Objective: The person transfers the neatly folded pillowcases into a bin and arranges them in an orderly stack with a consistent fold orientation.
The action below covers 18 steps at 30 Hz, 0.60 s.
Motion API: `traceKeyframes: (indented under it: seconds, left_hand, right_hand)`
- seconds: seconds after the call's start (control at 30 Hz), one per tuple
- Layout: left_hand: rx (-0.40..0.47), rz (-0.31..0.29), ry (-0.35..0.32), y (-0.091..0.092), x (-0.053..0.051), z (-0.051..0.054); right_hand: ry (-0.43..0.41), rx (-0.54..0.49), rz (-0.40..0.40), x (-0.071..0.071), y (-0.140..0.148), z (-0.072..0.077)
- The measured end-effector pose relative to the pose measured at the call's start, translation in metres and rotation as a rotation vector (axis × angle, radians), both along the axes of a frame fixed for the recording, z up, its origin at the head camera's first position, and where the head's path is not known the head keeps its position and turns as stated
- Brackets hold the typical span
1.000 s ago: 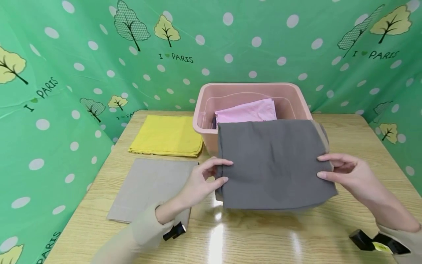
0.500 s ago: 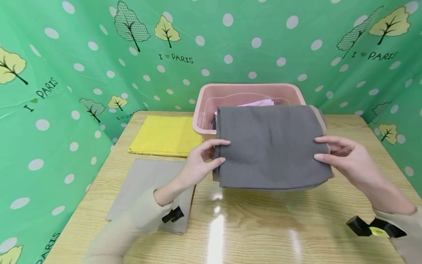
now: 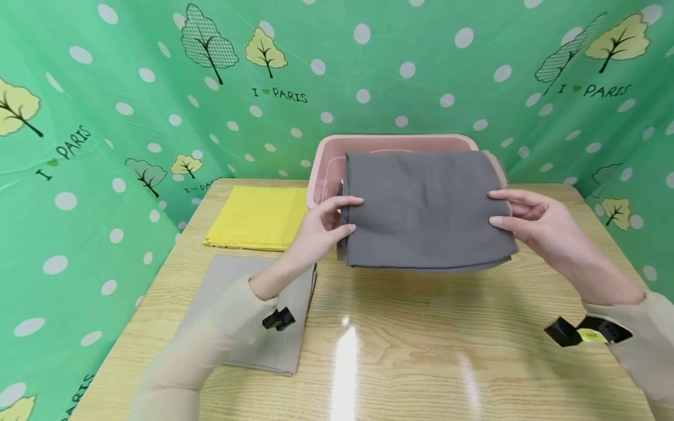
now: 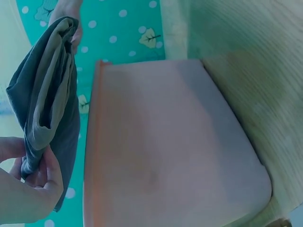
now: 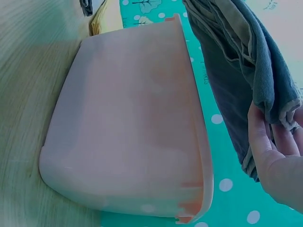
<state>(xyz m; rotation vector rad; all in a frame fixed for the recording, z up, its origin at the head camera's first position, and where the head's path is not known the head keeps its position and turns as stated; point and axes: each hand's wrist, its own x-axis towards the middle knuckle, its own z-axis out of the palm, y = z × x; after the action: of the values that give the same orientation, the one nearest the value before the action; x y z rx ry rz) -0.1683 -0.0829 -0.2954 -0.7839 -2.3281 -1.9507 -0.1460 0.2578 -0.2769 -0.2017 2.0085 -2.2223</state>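
Observation:
A folded dark grey cloth (image 3: pixel 426 210) is held up in front of the pink plastic bin (image 3: pixel 395 139), covering most of it in the head view. My left hand (image 3: pixel 315 233) pinches its left edge between thumb and fingers. At the opposite edge, my right hand (image 3: pixel 544 231) grips it the same way. Both wrist views show the cloth's layered folds (image 4: pixel 52 90), raised beyond the bin's rim, with the bin's outer wall (image 5: pixel 128 123) beside it. The bin's contents are hidden behind the cloth.
Left of the bin lies a yellow folded cloth (image 3: pixel 258 216). Nearer, a light grey folded cloth (image 3: pixel 274 342) rests partly under my left forearm. A green patterned curtain (image 3: pixel 358 70) hangs around the wooden table (image 3: pixel 411 351).
Both hands have carried the dark grey cloth up and toward the bin. The pink cloth seen inside the bin earlier is now covered.

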Motion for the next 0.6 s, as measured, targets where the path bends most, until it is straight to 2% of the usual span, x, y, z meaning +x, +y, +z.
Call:
traceKeyframes:
  seconds: [0.27, 0.6]
  left_hand:
    - [0.005, 0.025, -0.003, 0.002, -0.015, 0.006]
    - [0.011, 0.033, 0.0, 0.004, -0.033, 0.013]
  right_hand:
    - [-0.04, 0.003, -0.01, -0.013, -0.003, 0.006]
    - [-0.056, -0.056, 0.015, -0.029, -0.006, 0.015]
